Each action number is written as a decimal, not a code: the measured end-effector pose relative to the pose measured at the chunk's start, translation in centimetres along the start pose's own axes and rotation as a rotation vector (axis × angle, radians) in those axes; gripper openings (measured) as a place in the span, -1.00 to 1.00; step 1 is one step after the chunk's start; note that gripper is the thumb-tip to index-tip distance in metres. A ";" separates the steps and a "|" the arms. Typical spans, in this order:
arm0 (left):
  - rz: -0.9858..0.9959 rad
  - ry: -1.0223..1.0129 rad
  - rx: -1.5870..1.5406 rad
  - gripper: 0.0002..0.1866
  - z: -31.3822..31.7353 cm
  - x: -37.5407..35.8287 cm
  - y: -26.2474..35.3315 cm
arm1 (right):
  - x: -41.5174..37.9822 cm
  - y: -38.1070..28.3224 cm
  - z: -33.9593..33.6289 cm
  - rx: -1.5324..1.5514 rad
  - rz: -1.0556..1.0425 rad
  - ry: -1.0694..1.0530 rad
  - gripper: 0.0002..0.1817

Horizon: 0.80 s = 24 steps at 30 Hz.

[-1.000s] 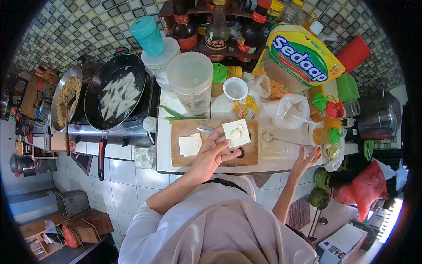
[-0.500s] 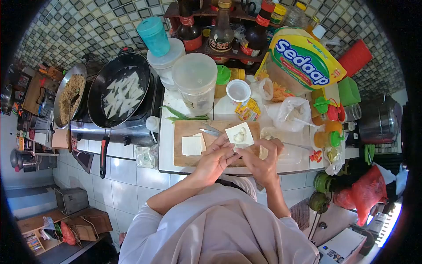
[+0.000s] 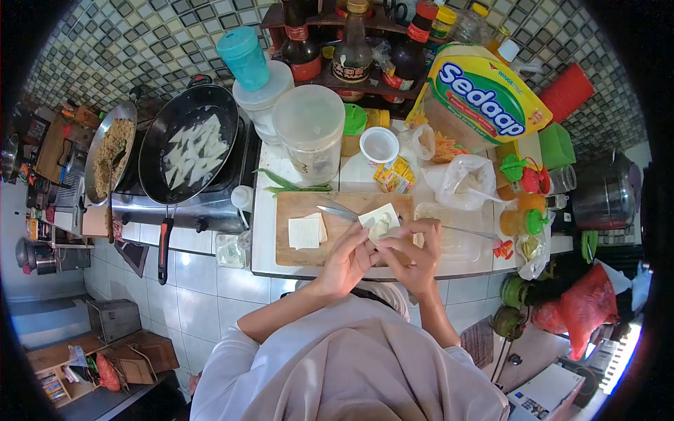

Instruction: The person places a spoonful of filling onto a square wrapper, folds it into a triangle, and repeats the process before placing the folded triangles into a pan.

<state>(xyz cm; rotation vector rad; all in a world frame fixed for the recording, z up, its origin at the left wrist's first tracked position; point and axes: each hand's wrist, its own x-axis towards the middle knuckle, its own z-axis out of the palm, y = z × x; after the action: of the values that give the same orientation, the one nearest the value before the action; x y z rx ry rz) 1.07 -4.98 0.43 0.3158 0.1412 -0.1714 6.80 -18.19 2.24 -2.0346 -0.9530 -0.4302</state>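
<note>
Between my two hands is a square white wrapper [image 3: 371, 216] with a pale lump of filling [image 3: 380, 228] on it. My left hand [image 3: 349, 262] supports the wrapper from below, its fingers bent against the near side. With a pinch, my right hand [image 3: 413, 258] holds the near right corner, which is folded up against the filling. Under them lies a wooden cutting board [image 3: 302, 259]. It carries a stack of square wrappers [image 3: 304, 232] on the left and a knife [image 3: 338, 208] behind my left hand.
Left of the board, a black pan [image 3: 149, 175] with white strips sits on the stove beside a pan of brown crumbly food [image 3: 109, 158]. Lidded tubs [image 3: 309, 126] stand behind the board. A clear plastic tray [image 3: 460, 242] with a spoon across it is on the right.
The wrapper's near right edge has been lifted and folded in toward the filling. My right hand has closed in on the wrapper, and my left hand has turned slightly.
</note>
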 end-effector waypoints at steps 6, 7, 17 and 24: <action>0.120 0.000 0.161 -0.64 0.1 0.0 -0.7 | 0.1 -0.5 0.6 0.202 0.292 0.110 -0.83; 0.141 0.049 0.244 -0.64 0.1 0.0 -0.8 | 0.3 -0.6 0.7 0.202 0.293 0.110 -0.83; 0.112 0.170 0.316 -0.65 0.0 0.1 -1.1 | 0.5 -0.4 1.3 0.263 0.393 0.147 -0.88; 0.089 0.172 0.353 -0.66 0.0 0.0 -1.1 | 0.9 -0.6 1.2 0.286 0.419 0.126 -0.89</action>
<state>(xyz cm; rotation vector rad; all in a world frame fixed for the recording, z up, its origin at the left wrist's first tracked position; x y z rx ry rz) 0.90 -6.02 0.06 0.6875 0.2671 -0.0802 6.88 -16.54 2.43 -1.8544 -0.4617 -0.1795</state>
